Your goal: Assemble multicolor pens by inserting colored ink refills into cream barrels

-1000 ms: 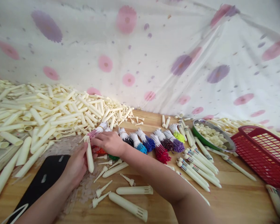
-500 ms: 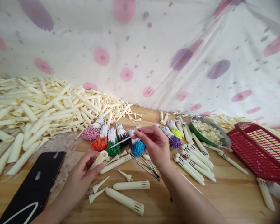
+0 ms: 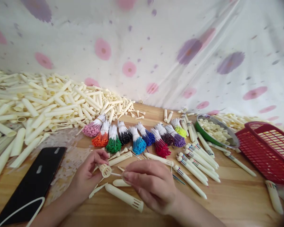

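Note:
My left hand (image 3: pixel 87 171) is closed around a cream multicolour pen barrel (image 3: pixel 105 170), its slotted open end facing right. In a pinch, my right hand (image 3: pixel 152 184) has a thin white pen refill (image 3: pixel 115 174) whose far end is at the mouth of that barrel; whether it has entered one of the holes I cannot tell. My fingers hide the refill's other end. Below the hands lies a loose slotted barrel (image 3: pixel 124 197). Beyond them stand banded refill bundles in several colours, among them light blue (image 3: pixel 139 145), red (image 3: pixel 162 148) and green (image 3: pixel 113 143).
A big heap of cream pen parts (image 3: pixel 49 104) covers the back left. A black phone (image 3: pixel 30 186) with a white cable lies at left. Pens with refills (image 3: pixel 191 168), a green-sided bowl of small parts (image 3: pixel 200 132) and a red plastic basket (image 3: pixel 257 154) are at right.
My right hand has come down and toward me from the refill bundles, bringing the refill to the barrel. My left hand has turned the barrel's slotted end to the right. The view has shifted slightly.

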Demonstrator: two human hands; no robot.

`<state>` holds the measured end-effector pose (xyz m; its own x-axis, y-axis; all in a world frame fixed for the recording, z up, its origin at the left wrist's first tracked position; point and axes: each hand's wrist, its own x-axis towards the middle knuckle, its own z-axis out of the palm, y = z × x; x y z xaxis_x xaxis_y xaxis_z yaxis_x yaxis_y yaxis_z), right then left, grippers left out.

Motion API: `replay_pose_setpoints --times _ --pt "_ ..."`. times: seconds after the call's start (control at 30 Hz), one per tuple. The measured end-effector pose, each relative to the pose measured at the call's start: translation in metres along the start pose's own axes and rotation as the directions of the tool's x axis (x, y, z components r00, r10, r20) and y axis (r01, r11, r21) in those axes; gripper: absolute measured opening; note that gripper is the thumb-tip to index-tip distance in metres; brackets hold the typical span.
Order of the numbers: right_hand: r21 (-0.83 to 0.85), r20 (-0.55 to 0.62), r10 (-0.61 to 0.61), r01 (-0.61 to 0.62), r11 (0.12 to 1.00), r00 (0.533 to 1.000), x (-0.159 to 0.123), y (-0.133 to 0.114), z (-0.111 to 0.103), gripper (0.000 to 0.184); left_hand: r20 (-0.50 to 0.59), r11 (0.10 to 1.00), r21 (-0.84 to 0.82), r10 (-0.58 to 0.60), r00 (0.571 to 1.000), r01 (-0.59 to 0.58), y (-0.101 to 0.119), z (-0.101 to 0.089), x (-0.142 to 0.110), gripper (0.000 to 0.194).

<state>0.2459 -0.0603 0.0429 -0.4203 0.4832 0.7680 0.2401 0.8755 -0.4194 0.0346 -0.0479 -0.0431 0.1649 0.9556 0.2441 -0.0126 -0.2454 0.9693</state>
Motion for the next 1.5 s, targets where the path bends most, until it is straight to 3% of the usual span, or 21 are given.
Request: replay_pose_setpoints --times 0.17,0.4,0.57,0.7,0.83,0.9,0.97,1.13,1.27,1.37,1.5 --pt "-0.070 0.023 -0.084 0.085 0.994 0.996 -0.006 0.006 0.015 0.019 -0.001 0.999 -0.040 -0.008 1.000 0.008 0.002 0.001 0.002 0.020" --pt "-0.070 0.122 -0.043 0.052 0.996 0.992 -0.007 0.009 0.025 0.023 -0.012 1.000 -0.003 -0.017 1.000 0.017 0.007 0.001 0.001 0.020" --pt "-0.001 0.046 0.166 -0.166 0.986 0.985 -0.005 0.012 0.031 0.016 0.014 0.995 0.096 -0.029 0.999 0.027 0.009 0.000 -0.001 0.021" --pt "0.178 0.023 0.388 -0.386 0.905 0.921 -0.007 0.011 0.036 0.013 0.013 0.988 0.155 -0.019 1.000 0.017 0.012 0.000 0.000 0.020" --pt "0.352 0.065 0.613 -0.592 0.725 0.788 -0.011 0.013 0.042 0.015 -0.008 0.980 0.198 -0.035 0.999 0.036 0.017 0.002 0.001 0.016" --pt "0.390 0.093 0.678 -0.653 0.649 0.729 -0.011 0.015 0.042 0.021 -0.019 0.976 0.213 -0.044 0.999 0.047 0.019 0.003 0.002 0.014" --pt "0.411 0.118 0.691 -0.668 0.620 0.714 -0.011 0.018 0.039 0.023 -0.028 0.973 0.226 -0.044 0.999 0.049 0.020 0.003 0.001 0.013" --pt "0.423 0.160 0.635 -0.634 0.647 0.755 -0.005 0.020 0.024 0.016 -0.026 0.970 0.241 -0.031 0.999 0.036 0.018 0.000 -0.001 0.015" --pt "0.317 0.164 0.544 -0.566 0.761 0.823 -0.002 0.017 0.015 0.011 -0.007 0.973 0.230 -0.029 1.000 0.030 0.018 -0.001 -0.002 0.015" --pt "0.199 0.234 0.400 -0.446 0.873 0.886 0.001 0.015 0.009 0.016 0.005 0.980 0.197 -0.044 0.999 0.042 0.020 0.000 -0.001 0.015" --pt "0.115 0.336 0.281 -0.335 0.935 0.899 0.005 0.017 0.002 0.021 0.054 0.983 0.171 -0.076 0.996 0.066 0.024 0.002 0.000 0.015"
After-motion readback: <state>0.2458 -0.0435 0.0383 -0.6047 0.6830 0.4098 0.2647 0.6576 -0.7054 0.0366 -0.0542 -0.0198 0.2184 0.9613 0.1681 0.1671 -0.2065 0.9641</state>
